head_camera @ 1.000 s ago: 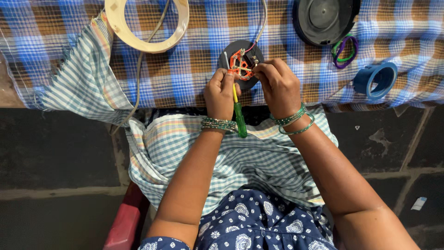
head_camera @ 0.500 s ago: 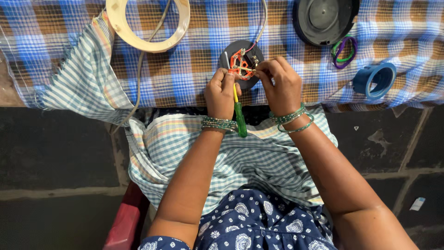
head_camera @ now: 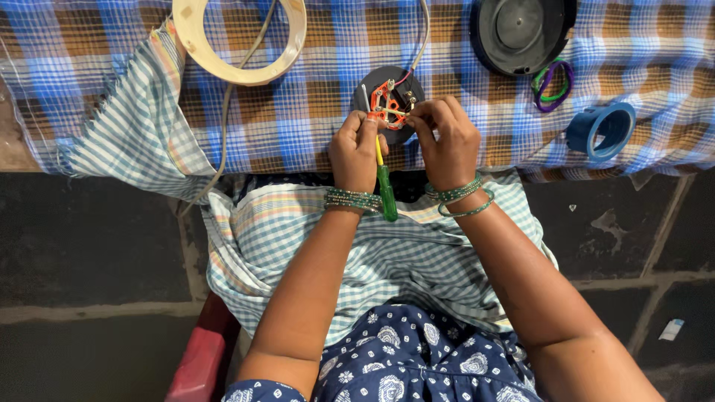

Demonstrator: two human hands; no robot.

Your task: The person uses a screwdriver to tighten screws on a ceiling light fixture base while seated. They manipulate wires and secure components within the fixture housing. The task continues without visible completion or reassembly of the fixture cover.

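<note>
A small round black part with an orange-red frame and wires lies on the checked blue and brown cloth. My left hand holds a screwdriver with a green handle and yellow shaft, its tip hidden near the orange frame. My right hand pinches something small at the frame's right side; its fingers are closed. Both wrists wear green bangles.
A cream ring with a grey cable lies at the back left. A black round lid, green and purple loops and a blue plastic ring lie at the right. A red stool edge shows below.
Both hands have stayed at the black part; the fingers shifted only slightly on the orange frame.
</note>
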